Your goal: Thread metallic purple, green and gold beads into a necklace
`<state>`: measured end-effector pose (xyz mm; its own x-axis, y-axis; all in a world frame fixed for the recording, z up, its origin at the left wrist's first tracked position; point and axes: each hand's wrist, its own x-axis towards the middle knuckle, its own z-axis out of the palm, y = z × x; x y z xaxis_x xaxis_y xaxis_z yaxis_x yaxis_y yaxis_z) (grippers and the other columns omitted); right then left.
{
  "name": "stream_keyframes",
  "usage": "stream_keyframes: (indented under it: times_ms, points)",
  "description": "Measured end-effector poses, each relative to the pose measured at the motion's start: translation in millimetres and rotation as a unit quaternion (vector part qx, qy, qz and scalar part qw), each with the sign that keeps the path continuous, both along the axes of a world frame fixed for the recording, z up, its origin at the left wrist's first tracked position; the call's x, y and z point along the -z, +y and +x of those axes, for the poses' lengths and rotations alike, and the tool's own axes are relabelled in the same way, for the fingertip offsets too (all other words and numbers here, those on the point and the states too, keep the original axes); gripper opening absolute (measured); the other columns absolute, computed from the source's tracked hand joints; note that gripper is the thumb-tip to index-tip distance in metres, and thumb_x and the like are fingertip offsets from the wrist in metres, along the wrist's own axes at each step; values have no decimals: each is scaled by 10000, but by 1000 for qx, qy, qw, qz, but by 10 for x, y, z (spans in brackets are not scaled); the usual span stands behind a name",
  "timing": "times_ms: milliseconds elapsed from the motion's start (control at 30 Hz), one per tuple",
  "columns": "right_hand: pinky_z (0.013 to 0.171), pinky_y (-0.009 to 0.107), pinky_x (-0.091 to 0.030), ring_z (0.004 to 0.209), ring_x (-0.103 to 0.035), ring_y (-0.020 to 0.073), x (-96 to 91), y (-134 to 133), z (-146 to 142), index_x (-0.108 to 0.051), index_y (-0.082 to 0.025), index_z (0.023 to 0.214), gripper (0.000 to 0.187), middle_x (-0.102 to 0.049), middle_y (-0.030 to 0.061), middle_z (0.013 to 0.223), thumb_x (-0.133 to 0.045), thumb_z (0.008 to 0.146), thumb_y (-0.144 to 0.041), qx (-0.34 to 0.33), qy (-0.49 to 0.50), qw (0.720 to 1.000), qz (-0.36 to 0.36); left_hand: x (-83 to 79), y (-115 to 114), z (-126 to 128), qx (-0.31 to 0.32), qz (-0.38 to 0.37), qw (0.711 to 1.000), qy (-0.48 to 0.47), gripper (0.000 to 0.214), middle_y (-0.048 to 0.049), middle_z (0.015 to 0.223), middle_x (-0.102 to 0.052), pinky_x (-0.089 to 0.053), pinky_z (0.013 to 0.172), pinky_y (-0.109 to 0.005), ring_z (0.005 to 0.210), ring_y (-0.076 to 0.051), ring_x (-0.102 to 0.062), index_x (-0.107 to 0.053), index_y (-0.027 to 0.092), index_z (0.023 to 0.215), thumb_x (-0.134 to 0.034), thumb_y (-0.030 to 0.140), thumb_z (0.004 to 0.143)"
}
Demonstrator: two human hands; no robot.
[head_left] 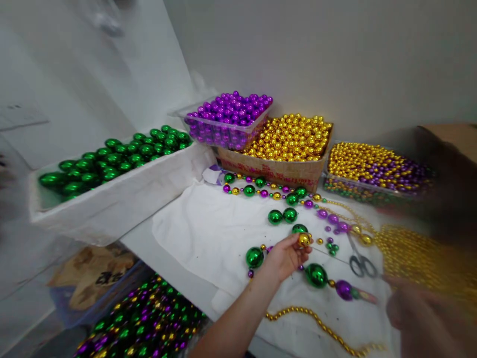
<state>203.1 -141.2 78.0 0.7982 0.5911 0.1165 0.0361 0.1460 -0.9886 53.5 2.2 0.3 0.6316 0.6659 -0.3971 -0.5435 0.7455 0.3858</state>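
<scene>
Over white cloth, left hand fingers pinch a gold bead; right hand blurred, grip unclear.

You face a corner where two plain white walls meet in soft, even light, a white table set against them, blurred grey floor lower left.

White table, white cloth, cardboard box
</scene>
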Motion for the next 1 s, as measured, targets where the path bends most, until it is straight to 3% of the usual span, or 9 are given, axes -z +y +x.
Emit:
stream_keyframes:
  times_ms: [200,500,667,867,1000]
  points:
    - [512,245,-356,519,-476,80,-106,24,-24,-545,-158,716,133,-654,47,826,-647,764,-229,0,40,999,30,-21,36,15,-2,15,1000,8,140,-95,893,-671,-489,597,-214,706,-136,-639,-602,111,944,-559,201,845]
    - [549,235,-423,646,-554,111,-128,-97,-137,-565,-153,771,89,-628,48,843,-601,832,-207,40,-125,991,7,-43,-7,22,-15,50,998,25,135,-82,912,-670,-494,631,-209,748,-140,-647,-604,134,943,-604,177,815]
    - [521,237,-436,590,-538,95,-183,-83,-218,-578,-152,780,81,-637,55,860,-600,832,-210,42,-172,984,26,-65,-19,34,-9,45,998,30,118,-93,914,-671,-497,641,-211,751,-136,-635,-610,114,924,-581,181,832]
    - [507,234,-448,695,-585,139,-93,-77,-223,-592,-153,813,72,-643,82,899,-592,838,-221,11,-179,984,18,-49,-42,44,-3,49,998,31,145,-113,968,-667,-497,656,-217,774,-139,-635,-610,106,955,-566,189,846]
    - [599,259,-469,753,-599,150,-8,-79,-217,-613,-168,855,37,-648,66,915,-593,833,-190,-8,-240,971,-4,-58,-71,61,-3,51,998,27,167,-114,1009,-659,-494,652,-218,780,-144,-639,-617,105,972,-589,189,831]
